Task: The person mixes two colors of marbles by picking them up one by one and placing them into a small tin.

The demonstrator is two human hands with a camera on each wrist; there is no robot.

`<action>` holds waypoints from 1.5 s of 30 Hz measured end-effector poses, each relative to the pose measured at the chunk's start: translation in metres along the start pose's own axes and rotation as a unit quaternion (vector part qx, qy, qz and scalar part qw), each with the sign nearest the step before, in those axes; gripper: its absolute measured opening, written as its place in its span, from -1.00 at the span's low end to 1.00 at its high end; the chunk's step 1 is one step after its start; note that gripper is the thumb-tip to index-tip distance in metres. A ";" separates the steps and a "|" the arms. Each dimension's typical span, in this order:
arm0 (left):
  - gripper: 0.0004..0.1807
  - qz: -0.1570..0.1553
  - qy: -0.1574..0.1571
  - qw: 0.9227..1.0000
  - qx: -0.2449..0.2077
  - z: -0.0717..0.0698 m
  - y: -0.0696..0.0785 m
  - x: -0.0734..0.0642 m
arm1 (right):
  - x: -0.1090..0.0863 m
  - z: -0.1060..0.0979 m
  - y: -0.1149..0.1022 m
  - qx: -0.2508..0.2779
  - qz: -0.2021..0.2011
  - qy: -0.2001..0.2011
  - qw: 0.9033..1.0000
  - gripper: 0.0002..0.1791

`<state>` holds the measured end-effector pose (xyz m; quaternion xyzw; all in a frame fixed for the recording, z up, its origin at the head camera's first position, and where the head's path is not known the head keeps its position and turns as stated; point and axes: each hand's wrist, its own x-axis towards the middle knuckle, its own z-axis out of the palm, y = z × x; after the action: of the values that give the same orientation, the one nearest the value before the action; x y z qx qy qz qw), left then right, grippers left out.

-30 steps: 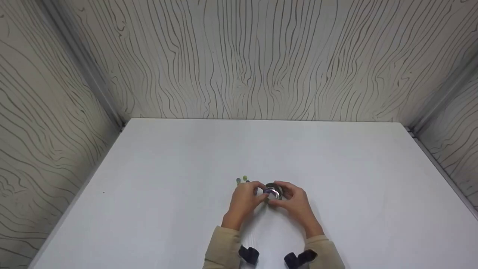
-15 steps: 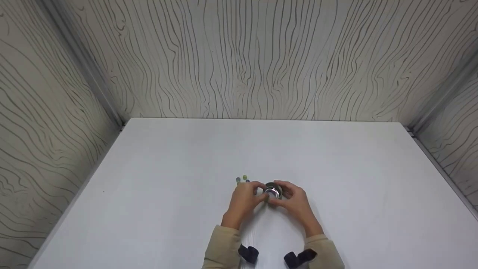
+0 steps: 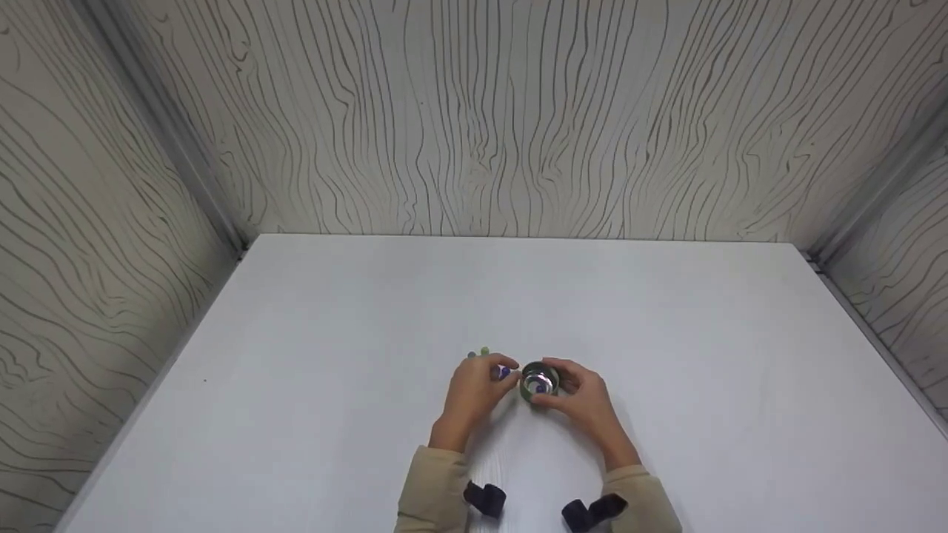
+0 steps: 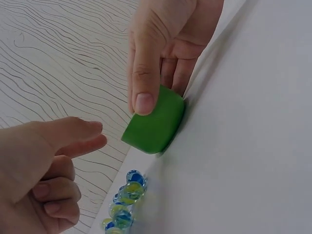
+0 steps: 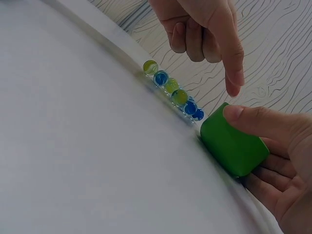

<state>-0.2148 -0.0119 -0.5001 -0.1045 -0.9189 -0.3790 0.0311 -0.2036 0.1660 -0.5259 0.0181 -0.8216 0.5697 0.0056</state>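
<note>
Right hand (image 3: 586, 401) grips plain green cup (image 5: 233, 144); left hand (image 3: 472, 390) near marbles (image 5: 179, 96).

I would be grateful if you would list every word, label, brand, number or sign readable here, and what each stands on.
None can be read in any view.
Green cup: the outer wall that shows is plain.
Marbles: coloured swirls, no lettering visible.
Back wall: wavy grain lines, not writing.
Dark speck on the white table: too small to make out.
</note>
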 end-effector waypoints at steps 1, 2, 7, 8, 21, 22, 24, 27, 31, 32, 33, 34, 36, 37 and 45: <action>-0.83 0.003 0.006 1.000 0.001 -0.001 -0.001 0.000 | 0.000 0.000 -0.001 -0.001 0.000 0.001 1.000 -0.37; -0.84 0.005 0.011 1.000 0.001 -0.002 -0.003 0.000 | -0.001 0.001 -0.001 -0.001 0.000 0.001 1.000 -0.37; -0.84 -0.014 0.024 0.999 -0.024 -0.009 -0.008 0.000 | 0.000 0.001 -0.001 -0.009 -0.003 0.001 1.000 -0.38; -0.84 -0.024 0.025 0.999 -0.032 -0.012 -0.009 0.000 | 0.000 0.001 0.000 -0.011 -0.003 0.000 1.000 -0.38; -0.79 -0.048 0.040 0.997 -0.055 -0.025 -0.020 0.000 | -0.001 0.001 0.001 -0.017 -0.004 -0.001 1.000 -0.35; -0.79 -0.049 0.039 0.997 -0.054 -0.026 -0.019 0.000 | -0.001 0.001 0.001 -0.017 -0.003 -0.002 1.000 -0.35; -0.79 -0.054 0.038 0.996 -0.057 -0.027 -0.019 0.000 | 0.000 0.001 0.001 -0.015 -0.003 -0.002 1.000 -0.35; -0.79 -0.060 0.031 0.996 -0.062 -0.029 -0.020 0.000 | 0.000 0.001 0.001 -0.015 -0.004 -0.002 1.000 -0.36; -0.81 -0.060 0.015 0.996 -0.058 -0.033 -0.024 -0.001 | 0.000 0.001 0.001 -0.013 -0.003 -0.002 1.000 -0.36; -0.81 -0.059 0.011 0.997 -0.057 -0.034 -0.025 -0.002 | 0.000 0.001 0.001 -0.012 -0.003 -0.003 1.000 -0.36; -0.82 -0.057 0.008 0.997 -0.054 -0.035 -0.026 -0.002 | 0.000 0.001 0.001 -0.012 -0.002 -0.003 1.000 -0.35; -0.83 -0.058 0.005 0.997 -0.052 -0.037 -0.027 -0.003 | 0.000 0.001 0.001 -0.012 -0.001 -0.004 1.000 -0.35; -0.83 -0.066 -0.003 0.997 -0.049 -0.040 -0.029 -0.005 | 0.000 0.001 0.001 -0.013 -0.001 -0.005 1.000 -0.35; -0.83 -0.075 -0.008 0.996 -0.047 -0.041 -0.029 -0.006 | 0.000 0.001 0.002 -0.013 0.000 -0.005 1.000 -0.35; -0.79 -0.131 -0.043 0.990 -0.032 -0.047 -0.030 -0.010 | 0.001 0.001 0.004 -0.009 0.010 -0.007 1.000 -0.34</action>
<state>-0.2123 -0.0673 -0.4886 -0.0002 -0.9126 -0.4042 -0.0621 -0.2052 0.1665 -0.5299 0.0137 -0.8269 0.5622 -0.0055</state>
